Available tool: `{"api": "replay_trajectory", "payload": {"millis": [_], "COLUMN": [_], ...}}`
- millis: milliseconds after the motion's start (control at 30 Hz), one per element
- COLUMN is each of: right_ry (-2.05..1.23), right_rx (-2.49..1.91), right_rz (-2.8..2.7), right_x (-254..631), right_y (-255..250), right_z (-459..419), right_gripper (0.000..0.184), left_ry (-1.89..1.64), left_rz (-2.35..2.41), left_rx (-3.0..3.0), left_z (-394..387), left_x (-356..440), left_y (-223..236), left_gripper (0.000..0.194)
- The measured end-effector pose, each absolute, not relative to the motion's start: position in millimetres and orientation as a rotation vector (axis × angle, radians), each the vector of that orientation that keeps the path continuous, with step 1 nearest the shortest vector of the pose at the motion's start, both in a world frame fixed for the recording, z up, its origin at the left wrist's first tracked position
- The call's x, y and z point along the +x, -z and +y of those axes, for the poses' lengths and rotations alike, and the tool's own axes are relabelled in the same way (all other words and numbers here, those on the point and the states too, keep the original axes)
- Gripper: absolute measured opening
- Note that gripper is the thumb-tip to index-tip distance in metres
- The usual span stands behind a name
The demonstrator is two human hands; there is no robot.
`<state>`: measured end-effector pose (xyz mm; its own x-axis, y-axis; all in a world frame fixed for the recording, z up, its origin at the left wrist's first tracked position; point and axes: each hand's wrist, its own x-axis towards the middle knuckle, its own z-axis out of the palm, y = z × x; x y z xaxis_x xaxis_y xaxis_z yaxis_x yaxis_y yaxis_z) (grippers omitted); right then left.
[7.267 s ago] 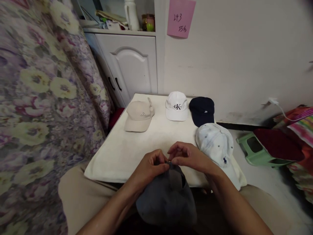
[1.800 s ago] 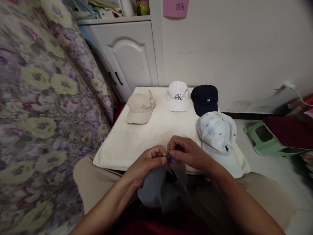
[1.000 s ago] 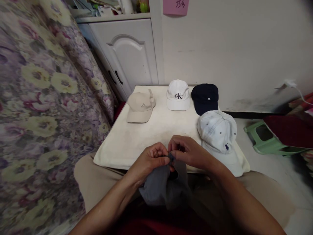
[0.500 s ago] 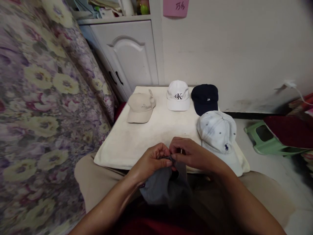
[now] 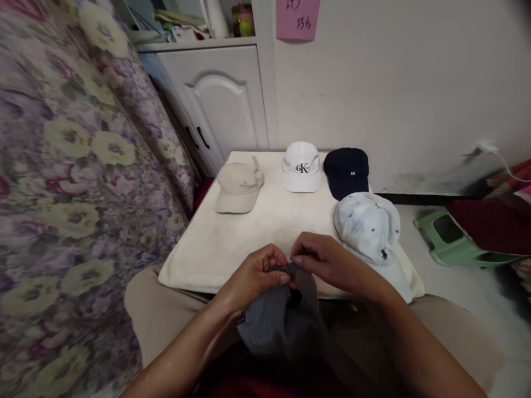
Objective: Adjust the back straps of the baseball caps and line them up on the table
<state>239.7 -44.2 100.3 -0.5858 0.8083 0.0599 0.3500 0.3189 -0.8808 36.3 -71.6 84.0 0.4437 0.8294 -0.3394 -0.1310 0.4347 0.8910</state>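
A dark grey cap (image 5: 277, 326) is held over my lap at the table's front edge. My left hand (image 5: 265, 271) is closed on its back strap, thumb on top. My right hand (image 5: 321, 260) pinches the strap's other end between thumb and forefinger, close to the left fingertips. Any buckle there is too small to make out. Just beyond my right wrist lies a pale blue cap (image 5: 365, 221) with a small dark horse-and-rider emblem. Farther back are a beige cap (image 5: 238, 185), a white cap (image 5: 301, 166) with black letters and a navy cap (image 5: 347, 171).
The caps sit on a cream-covered table (image 5: 199, 254). A flowered curtain (image 5: 74, 182) hangs at the left. Behind stand a white cabinet (image 5: 224, 105) and a wall with a pink note (image 5: 296, 22). On the right floor is a green stool (image 5: 440, 237) with a dark red top.
My right fingers have drawn slightly up and away from my left ones, so more of the strap shows between them. The view has tilted up a little.
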Motion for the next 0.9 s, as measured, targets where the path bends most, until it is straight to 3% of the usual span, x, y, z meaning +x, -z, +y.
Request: {"api": "replay_trajectory", "payload": {"millis": [433,633,767,900], "right_ry": [-1.051,-1.212,-1.388,-1.479], "right_rx": [-1.083,-1.048,-0.941,-0.856], "right_rz": [-2.008,-1.957,-1.955,-1.920], "right_x": [230.6,234.1,242.1,247.9], "right_y": [-95.7,-92.8,-95.4,-98.2], "right_z": [-45.0,-40.7,-37.1,-35.8], "right_gripper": [0.009,0.003,0.026,0.025], "left_ry": [-0.735,-0.754,-0.755,-0.742], "left_rz": [0.854,0.832,0.810,0.815], "left_rx": [0.901,0.884,0.868,0.872], "left_z": [-67.7,-64.5,-63.1,-64.3], "left_x": [41.9,38.6,35.9,36.8], "left_y": [-80.6,-80.8,-83.6,-86.2], "left_gripper": [0.031,0.030,0.032,0.030]}}
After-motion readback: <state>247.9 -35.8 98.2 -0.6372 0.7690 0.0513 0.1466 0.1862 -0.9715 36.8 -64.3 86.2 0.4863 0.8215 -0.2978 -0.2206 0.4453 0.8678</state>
